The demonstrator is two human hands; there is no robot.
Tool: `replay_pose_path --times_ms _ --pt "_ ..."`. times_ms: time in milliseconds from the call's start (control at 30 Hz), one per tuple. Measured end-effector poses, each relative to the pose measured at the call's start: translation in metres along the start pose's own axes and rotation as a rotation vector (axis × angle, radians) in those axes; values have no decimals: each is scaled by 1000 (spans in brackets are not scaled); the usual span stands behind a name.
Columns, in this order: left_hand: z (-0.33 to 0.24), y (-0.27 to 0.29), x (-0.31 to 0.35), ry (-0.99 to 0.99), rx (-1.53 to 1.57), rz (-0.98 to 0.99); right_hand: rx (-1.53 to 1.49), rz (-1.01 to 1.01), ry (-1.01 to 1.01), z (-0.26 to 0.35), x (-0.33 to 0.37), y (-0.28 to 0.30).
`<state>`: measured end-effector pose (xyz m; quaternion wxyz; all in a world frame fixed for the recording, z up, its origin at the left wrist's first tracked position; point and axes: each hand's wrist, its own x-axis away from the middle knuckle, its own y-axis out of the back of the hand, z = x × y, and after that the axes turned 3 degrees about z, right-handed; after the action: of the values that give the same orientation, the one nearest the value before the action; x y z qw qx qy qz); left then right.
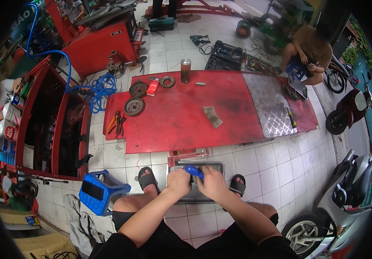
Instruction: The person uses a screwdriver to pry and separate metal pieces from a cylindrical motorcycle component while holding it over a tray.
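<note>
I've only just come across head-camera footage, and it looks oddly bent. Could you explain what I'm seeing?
There is no robot: the bare left hand and right hand belong to the camera's wearer. The view comes from a fisheye camera on the head, looking down, so straight edges bend near the rim. Between the hands shows a blue object, apparently held, though the fingers hide how. Beneath is a grey tray. Ahead, a red platform carries, among other things, pliers, two metal wheels, a red packet, a spray can and a tan sheet.
</note>
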<state>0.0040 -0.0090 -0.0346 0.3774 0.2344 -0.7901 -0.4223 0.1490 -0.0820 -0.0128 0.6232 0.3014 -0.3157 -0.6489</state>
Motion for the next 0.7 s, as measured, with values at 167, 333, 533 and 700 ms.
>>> replay_pose_path --times_ms 167,333,533,700 --pt "-3 5 2 29 -37 65 107 39 -106 0 3 -14" --pt "5 -8 -1 24 25 10 175 66 -81 2 1 -15" --pt "3 -5 1 18 34 -7 213 76 -54 1 0 -16" --pt "3 -5 0 33 23 25 164 61 -61 2 1 -15"
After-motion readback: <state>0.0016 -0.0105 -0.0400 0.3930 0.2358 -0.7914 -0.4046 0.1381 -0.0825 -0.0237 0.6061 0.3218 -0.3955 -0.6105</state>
